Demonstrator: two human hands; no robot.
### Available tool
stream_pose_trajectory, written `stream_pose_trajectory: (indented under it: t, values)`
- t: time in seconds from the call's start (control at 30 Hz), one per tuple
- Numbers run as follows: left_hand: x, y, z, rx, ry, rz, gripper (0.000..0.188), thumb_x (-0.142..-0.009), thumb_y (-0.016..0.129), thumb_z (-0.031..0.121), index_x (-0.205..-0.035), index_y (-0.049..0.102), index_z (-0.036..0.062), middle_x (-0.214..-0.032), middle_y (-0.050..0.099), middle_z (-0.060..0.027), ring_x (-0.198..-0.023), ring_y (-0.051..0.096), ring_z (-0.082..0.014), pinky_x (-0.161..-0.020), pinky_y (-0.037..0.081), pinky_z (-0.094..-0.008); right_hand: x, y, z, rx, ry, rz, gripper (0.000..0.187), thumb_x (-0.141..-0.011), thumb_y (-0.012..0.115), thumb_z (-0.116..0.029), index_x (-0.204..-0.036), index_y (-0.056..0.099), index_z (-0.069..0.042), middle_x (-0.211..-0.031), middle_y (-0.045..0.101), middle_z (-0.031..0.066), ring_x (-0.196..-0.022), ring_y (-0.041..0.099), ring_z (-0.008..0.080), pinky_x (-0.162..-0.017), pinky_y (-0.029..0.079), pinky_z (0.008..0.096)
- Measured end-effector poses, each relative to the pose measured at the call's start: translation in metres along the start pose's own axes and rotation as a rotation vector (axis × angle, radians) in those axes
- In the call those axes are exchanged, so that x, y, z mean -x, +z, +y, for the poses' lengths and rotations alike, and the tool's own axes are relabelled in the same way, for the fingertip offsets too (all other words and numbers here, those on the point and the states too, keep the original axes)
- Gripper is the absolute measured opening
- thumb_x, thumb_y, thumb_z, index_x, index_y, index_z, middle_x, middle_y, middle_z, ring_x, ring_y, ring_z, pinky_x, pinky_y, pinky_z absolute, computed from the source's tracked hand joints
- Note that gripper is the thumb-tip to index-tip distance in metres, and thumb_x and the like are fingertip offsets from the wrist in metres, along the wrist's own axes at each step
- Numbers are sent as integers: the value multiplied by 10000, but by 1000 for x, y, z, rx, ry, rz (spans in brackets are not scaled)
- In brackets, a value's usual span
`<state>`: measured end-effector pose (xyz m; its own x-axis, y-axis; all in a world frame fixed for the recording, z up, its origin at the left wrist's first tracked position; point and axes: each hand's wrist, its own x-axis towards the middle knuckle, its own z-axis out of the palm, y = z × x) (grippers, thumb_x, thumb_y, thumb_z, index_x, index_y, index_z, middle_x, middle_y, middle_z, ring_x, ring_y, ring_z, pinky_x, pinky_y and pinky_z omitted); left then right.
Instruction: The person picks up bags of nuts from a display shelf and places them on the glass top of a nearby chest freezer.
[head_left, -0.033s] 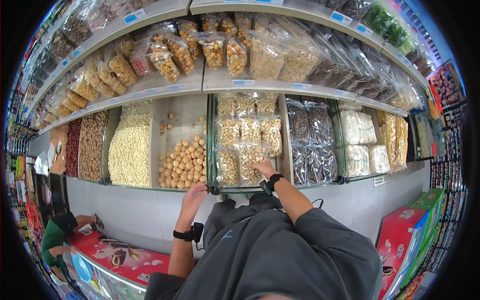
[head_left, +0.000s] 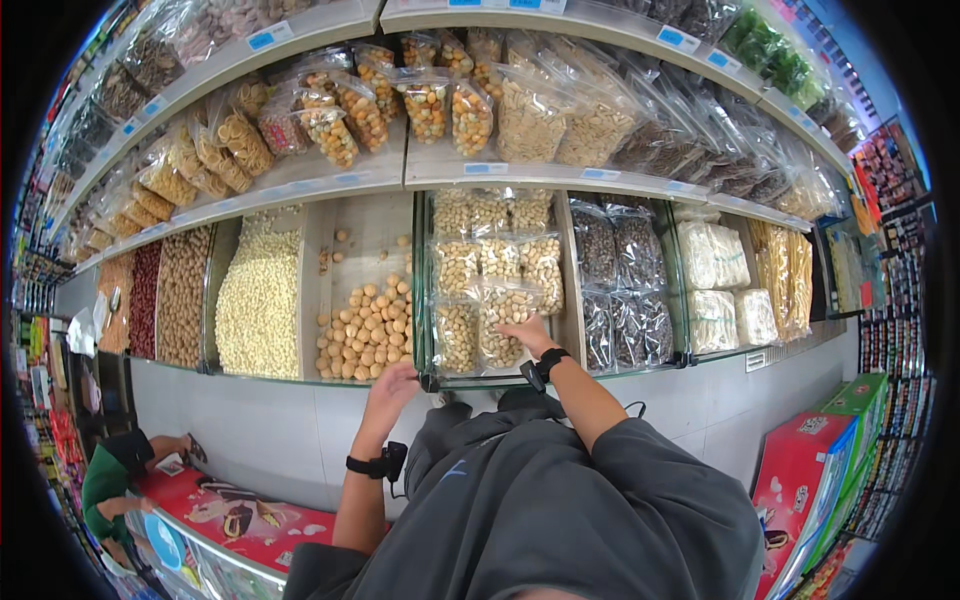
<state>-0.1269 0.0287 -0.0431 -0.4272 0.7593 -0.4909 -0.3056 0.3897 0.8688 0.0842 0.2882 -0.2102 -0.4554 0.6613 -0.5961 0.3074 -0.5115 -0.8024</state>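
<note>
The bag, probably pliant and slick, is best held at the top; the right hand touches it, grip indeterminable; the left hand is empty, relaxed.

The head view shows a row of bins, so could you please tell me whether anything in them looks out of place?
Slightly: in the bin just left of the bagged nuts, a few stray nuts lie toward the back, apart from the main pile. Nothing else plainly stands out.
</note>
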Motion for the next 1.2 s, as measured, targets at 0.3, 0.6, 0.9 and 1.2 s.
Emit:
stream_pose_trajectory:
  t: [0.3, 0.6, 0.9, 1.2]
  values:
    - [-72, 35, 43, 29, 251, -286, 708, -725, 772, 91, -1313, 382, 29, -1241, 497, -113, -1055, 556, -184, -864, 474, -303, 112, 68, -163, -140, -167, -290, 536, -740, 783, -157, -1159, 520, 49, -1056, 627, 100, -921, 612, 154, -820, 496, 298]
    - [-57, -25, -7, 602, -67, -260, 567, -794, 635, -40, -1301, 389, 22, -1198, 559, -93, -1060, 574, -203, -896, 493, -337, 33, 63, -88, -29, 87, -159, 496, -879, 587, -363, -1234, 485, -31, -1236, 520, 102, -1119, 510, 206, -922, 426, 363]
    - [3, -113, -35, 793, 3, -156, 609, -849, 579, 86, -1388, 297, 43, -1357, 441, -116, -1213, 476, -268, -1012, 416, -431, -12, 100, 15, 196, 241, -20, 1009, -680, 813, -300, -1388, 219, 106, -1281, 472, 219, -1100, 541, 302, -880, 481, 446]
    - [26, -135, -62, 782, 24, -160, 757, -846, 627, 350, -1428, 248, 50, -1422, 380, -136, -1281, 406, -330, -1070, 337, -496, -23, 103, 28, 64, 250, -35, 636, -593, 861, -287, -1061, 567, 28, -931, 628, 112, -808, 618, 213, -647, 516, 356]
